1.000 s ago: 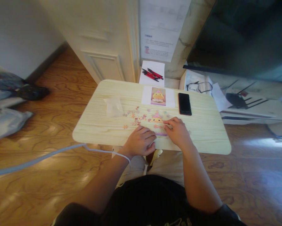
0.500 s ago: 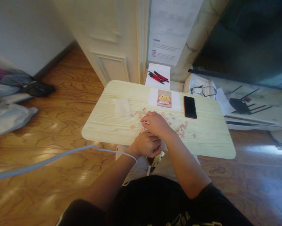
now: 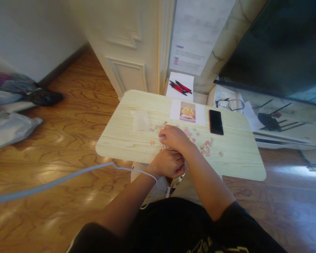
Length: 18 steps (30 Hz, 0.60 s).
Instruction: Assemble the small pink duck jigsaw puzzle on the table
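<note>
Small jigsaw puzzle pieces [image 3: 206,147] in pink and orange tones lie scattered on a pale wood-grain table [image 3: 237,154]. Over them is my right hand [image 3: 174,137], its fingers bent down and drawn together at the pieces; whatever sits at the fingertips is too small to make out. My left hand [image 3: 170,163] is curled closed at the table's near edge, just below my right wrist, and its palm side is hidden. An orange piece [image 3: 152,142] lies apart to the left. Behind the pieces is a sheet with a picture of a yellow figure [image 3: 188,112].
A black phone [image 3: 216,122] lies right of the picture. To the left is a translucent bag [image 3: 141,120]. Red and black pens [image 3: 180,88] rest on paper beyond the table. A pale cable [image 3: 68,179] runs to my left wrist. A router [image 3: 269,121] stands at right.
The view has shifted slightly, so the table and the things on it sit a little further right. Both hands keep nearly the same places and closed shapes.
</note>
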{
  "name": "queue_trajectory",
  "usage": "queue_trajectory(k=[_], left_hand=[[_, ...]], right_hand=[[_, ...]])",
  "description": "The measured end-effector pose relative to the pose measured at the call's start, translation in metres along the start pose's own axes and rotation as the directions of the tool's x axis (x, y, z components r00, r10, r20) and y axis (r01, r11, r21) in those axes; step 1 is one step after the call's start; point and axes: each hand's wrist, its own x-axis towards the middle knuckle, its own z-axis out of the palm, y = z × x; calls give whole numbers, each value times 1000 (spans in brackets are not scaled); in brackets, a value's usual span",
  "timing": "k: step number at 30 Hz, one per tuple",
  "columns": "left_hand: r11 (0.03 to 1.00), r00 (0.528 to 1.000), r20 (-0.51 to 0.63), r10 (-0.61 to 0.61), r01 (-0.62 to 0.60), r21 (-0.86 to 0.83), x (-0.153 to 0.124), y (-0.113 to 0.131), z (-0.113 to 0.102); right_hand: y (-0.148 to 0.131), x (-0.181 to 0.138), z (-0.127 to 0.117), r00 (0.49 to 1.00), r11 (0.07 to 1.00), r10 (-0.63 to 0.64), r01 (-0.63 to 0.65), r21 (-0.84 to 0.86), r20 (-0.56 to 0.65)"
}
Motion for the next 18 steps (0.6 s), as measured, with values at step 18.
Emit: queue_trajectory(k=[18], left_hand=[[999, 998, -58, 37, -36, 6, -1, -2, 1]], right_hand=[[-8, 2, 3, 999, 999, -51, 51, 9, -8]])
